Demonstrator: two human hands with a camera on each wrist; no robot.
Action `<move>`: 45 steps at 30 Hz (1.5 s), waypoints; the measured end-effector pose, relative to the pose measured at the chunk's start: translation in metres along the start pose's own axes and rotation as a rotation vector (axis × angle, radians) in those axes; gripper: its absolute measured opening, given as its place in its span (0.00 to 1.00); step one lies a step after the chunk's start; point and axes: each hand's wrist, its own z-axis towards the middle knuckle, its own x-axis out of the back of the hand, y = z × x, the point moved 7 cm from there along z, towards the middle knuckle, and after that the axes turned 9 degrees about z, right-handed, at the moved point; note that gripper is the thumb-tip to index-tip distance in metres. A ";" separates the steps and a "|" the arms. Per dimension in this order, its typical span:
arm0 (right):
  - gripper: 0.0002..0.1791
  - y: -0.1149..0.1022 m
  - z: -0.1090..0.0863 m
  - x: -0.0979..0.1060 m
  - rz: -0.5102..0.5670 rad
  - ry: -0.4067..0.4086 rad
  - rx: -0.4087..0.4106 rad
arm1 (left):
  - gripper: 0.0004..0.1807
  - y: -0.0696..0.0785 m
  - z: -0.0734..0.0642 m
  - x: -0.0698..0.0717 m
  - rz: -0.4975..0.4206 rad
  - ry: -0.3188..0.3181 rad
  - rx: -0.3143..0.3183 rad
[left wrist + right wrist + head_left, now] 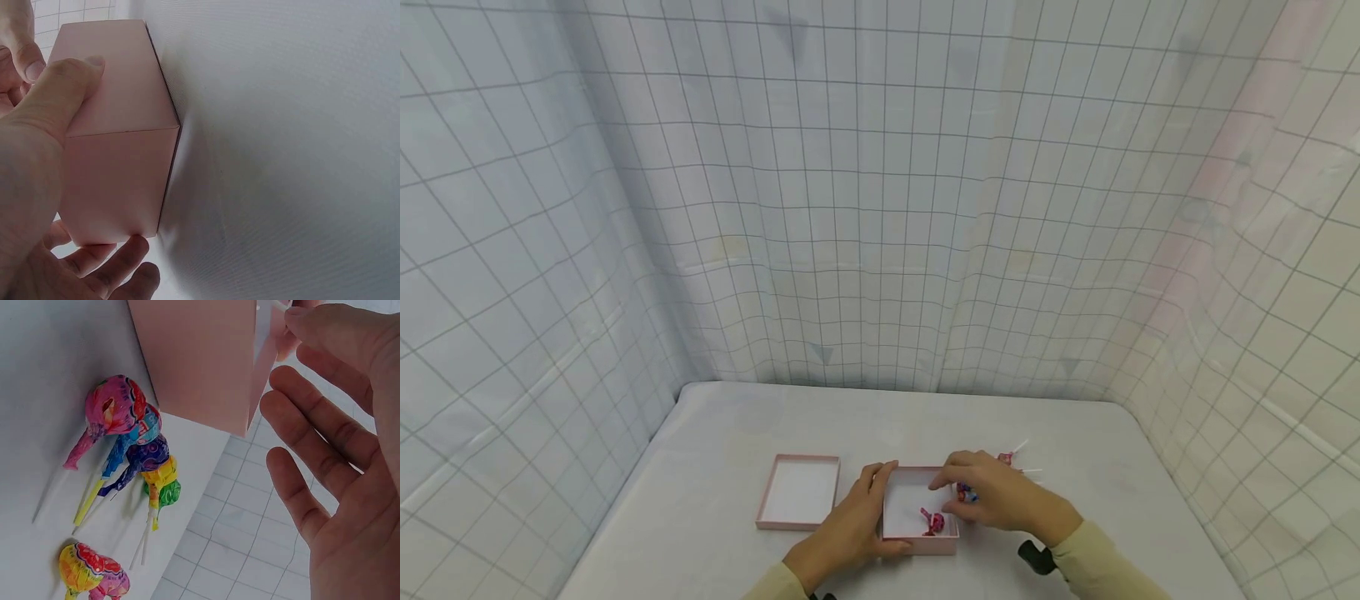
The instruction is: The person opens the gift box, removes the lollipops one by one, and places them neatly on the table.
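Note:
My left hand (853,521) grips an open pink box (934,546), thumb on its near side and fingers along its left side. In the left wrist view the thumb presses one pink face while the fingertips touch another. Inside the white-lined box lies a lollipop in a dark pink wrapper (935,523). Over the box's right edge reaches my right hand (992,492), thumb and index finger apart. The right wrist view shows its fingers spread, with a bit of white by the thumb tip that is too cropped to identify.
Right of the box lie several wrapped lollipops, among them a pink one (112,406), a purple one (149,454) and a yellow one (80,567). A shallow pink-rimmed lid (799,492) with a white inside lies to the left. Gridded white curtains (880,208) surround the white table (715,433).

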 end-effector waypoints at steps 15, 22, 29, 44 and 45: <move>0.10 -0.023 0.023 -0.021 -0.053 -0.162 0.127 | 0.73 0.000 -0.001 0.000 0.006 -0.004 -0.005; 0.08 -0.013 0.030 -0.037 -0.003 -0.270 0.021 | 0.72 -0.001 -0.001 -0.001 -0.020 -0.020 0.010; 0.06 -0.010 0.031 -0.040 -0.050 -0.279 -0.019 | 0.72 0.000 -0.001 -0.002 -0.033 -0.017 0.003; 0.04 -0.006 0.024 -0.022 0.122 -0.158 -0.058 | 0.73 -0.002 0.000 -0.002 -0.037 -0.015 0.005; 0.04 -0.005 0.024 -0.021 0.135 -0.151 -0.060 | 0.73 -0.002 0.000 -0.003 -0.036 -0.015 0.006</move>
